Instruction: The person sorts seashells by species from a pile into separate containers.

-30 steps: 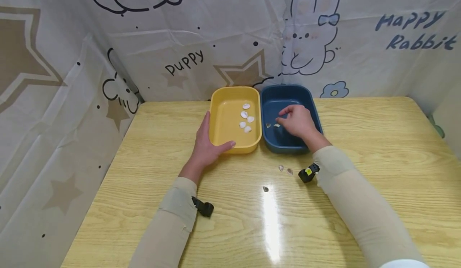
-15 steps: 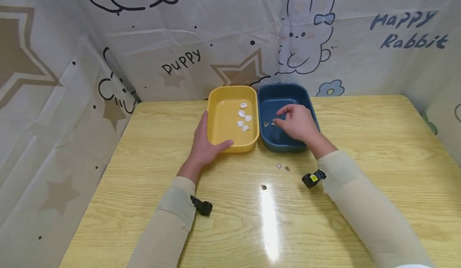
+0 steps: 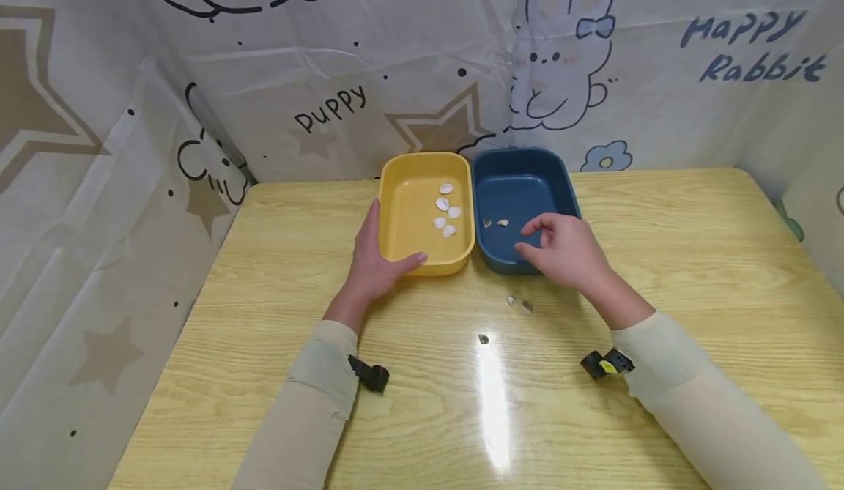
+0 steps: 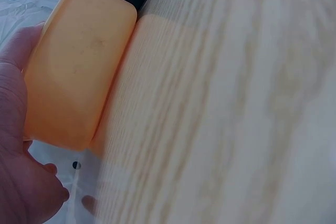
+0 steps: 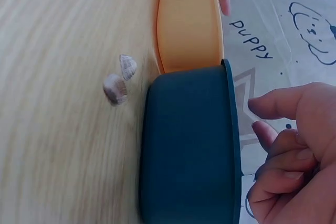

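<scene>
My left hand (image 3: 372,259) holds the near left corner of the yellow container (image 3: 404,264), thumb over the front rim and fingers along the left side. Several white seashells (image 3: 449,231) lie on its floor. Beside it stands the dark blue container (image 3: 496,255), with two small brownish shells (image 3: 503,223) inside. Over its near right part is my right hand (image 3: 567,250), thumb and index finger apart with nothing between them; the other fingers are bent in the right wrist view. Two shells (image 5: 115,88) lie on the table just in front of the blue container.
Another small dark shell (image 3: 484,339) lies nearer on the wooden table (image 3: 277,314), by a bright light reflection. Behind both containers hangs a printed cloth (image 3: 264,109) with cartoon animals.
My right hand has drawn back toward the near right, away from the shells in the blue container, uncovering one of them. The left hand stays at the yellow container.
</scene>
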Tool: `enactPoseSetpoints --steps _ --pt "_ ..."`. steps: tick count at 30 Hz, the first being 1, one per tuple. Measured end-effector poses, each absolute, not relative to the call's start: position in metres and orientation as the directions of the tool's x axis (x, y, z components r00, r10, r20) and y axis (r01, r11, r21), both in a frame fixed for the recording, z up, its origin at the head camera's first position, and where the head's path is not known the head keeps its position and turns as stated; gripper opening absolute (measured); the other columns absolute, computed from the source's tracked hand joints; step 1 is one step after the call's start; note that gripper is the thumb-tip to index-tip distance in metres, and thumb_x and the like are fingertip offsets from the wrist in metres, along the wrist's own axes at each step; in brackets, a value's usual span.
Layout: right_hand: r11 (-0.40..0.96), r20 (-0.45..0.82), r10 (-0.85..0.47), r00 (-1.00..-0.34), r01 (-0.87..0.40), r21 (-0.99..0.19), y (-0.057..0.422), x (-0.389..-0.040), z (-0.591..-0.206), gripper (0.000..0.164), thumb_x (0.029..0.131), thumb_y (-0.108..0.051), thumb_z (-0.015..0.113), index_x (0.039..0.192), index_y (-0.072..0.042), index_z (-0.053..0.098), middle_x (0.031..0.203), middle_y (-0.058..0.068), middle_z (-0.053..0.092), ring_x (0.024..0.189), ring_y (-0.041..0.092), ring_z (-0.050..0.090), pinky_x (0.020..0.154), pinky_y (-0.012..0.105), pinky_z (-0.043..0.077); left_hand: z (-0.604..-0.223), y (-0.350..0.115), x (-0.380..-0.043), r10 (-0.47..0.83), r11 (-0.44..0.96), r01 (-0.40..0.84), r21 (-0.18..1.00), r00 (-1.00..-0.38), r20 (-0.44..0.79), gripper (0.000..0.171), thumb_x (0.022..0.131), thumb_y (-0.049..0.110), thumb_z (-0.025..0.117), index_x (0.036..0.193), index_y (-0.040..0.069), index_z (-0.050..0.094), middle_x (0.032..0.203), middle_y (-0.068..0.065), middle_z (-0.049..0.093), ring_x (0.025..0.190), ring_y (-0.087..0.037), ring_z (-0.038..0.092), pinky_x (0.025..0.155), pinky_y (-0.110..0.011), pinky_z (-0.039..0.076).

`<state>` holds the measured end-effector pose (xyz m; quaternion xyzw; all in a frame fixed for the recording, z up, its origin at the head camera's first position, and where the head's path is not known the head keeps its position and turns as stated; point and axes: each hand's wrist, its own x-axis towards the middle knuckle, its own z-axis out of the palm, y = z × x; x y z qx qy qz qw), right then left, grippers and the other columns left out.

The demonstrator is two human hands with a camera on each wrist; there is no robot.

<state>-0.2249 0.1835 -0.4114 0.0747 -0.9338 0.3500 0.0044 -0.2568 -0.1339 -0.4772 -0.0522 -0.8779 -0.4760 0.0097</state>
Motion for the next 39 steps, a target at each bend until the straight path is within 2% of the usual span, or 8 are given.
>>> enactPoseSetpoints --steps 11,18,29,39 --pt "0.745 0.006 -0.207 -0.978 -0.162 -0.647 0.192 -0.195 -0.416 0.017 0.087 -0.011 0.075 0.101 -0.002 0.07 0.061 0.002 0.046 0.054 0.02 0.043 0.053 0.034 0.035 -0.473 -0.136 -0.254 0.07 0.546 0.074 0.835 -0.997 0.042 0.125 0.073 0.052 0.085 0.161 0.036 -0.002 0.165 -0.001 0.008 0.147 -0.024 0.015 0.116 -0.047 0.017" --pt "0.736 -0.026 -0.256 -0.966 -0.178 -0.653 0.203 -0.185 -0.426 0.015 0.086 -0.005 0.071 0.1 -0.001 0.071 0.061 0.001 0.046 0.053 0.018 0.042 0.053 0.031 0.034 -0.473 -0.133 -0.256 0.072 0.543 0.083 0.836 -0.996 0.052 0.124 0.074 0.048 0.086 0.161 0.035 -0.001 0.165 -0.002 0.008 0.147 -0.024 0.015 0.116 -0.046 0.017" --pt "0.663 -0.068 -0.404 -0.912 -0.241 -0.709 0.211 -0.185 -0.457 0.018 0.082 0.001 0.073 0.1 -0.004 0.073 0.059 -0.004 0.042 0.052 0.011 0.039 0.052 0.027 0.033 -0.477 -0.132 -0.257 0.065 0.541 0.064 0.839 -0.997 0.034 0.124 0.073 0.052 0.086 0.16 0.038 -0.002 0.165 -0.001 0.008 0.146 -0.024 0.017 0.116 -0.045 0.019" --pt "0.628 -0.061 -0.476 -0.878 -0.291 -0.722 0.213 -0.193 -0.469 0.018 0.082 -0.001 0.074 0.099 -0.007 0.074 0.056 -0.008 0.037 0.051 0.009 0.036 0.053 0.026 0.032 -0.475 -0.132 -0.256 0.067 0.54 0.067 0.839 -0.997 0.037 0.124 0.073 0.05 0.086 0.161 0.035 -0.001 0.165 -0.002 0.01 0.145 -0.024 0.019 0.115 -0.045 0.02"
